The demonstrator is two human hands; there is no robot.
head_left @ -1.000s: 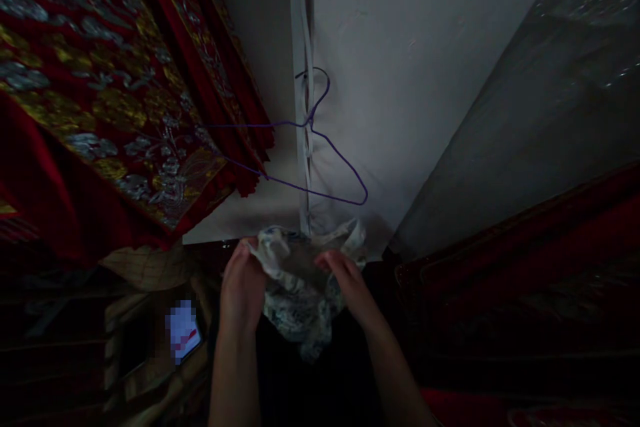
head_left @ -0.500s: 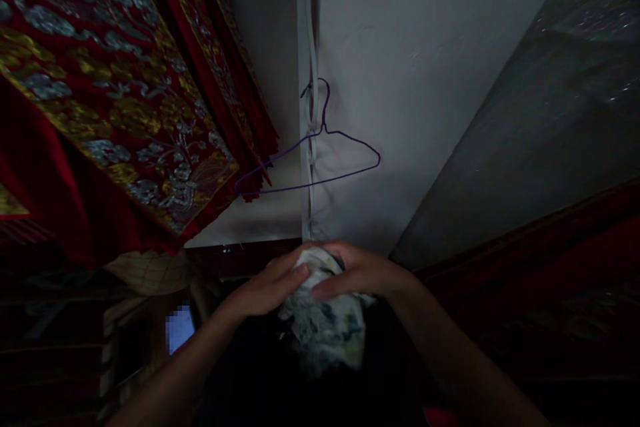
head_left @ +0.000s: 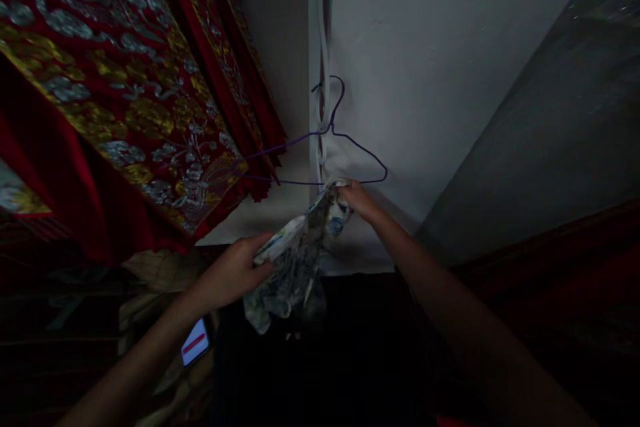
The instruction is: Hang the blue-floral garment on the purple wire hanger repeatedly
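Stretched between my hands is a crumpled patterned cloth (head_left: 295, 247), pale with dark blue and yellowish patches; its exact kind is hard to tell in the dim light. My left hand (head_left: 243, 270) grips its lower left edge, fingers closed round the fabric. Higher up and to the right, my right hand (head_left: 355, 199) pinches the upper end, just below the bottom bar of a purple wire hanger (head_left: 360, 147). The hanger hangs from a white cord (head_left: 323, 33) on the wall. Part of the cloth droops loosely below my left hand.
Red cloth hangings (head_left: 165, 107) with gold and silver embroidery fill the upper left, close to the hanger's left end. A lit phone (head_left: 195, 342) lies at lower left. Behind the hanger is a pale wall (head_left: 425, 47); clear plastic sheeting (head_left: 540, 127) covers the right side.
My hands have moved apart and spread the bunched cloth between them. The right hand has risen towards the hanger; the left has shifted slightly left. The hanger has tilted a little.
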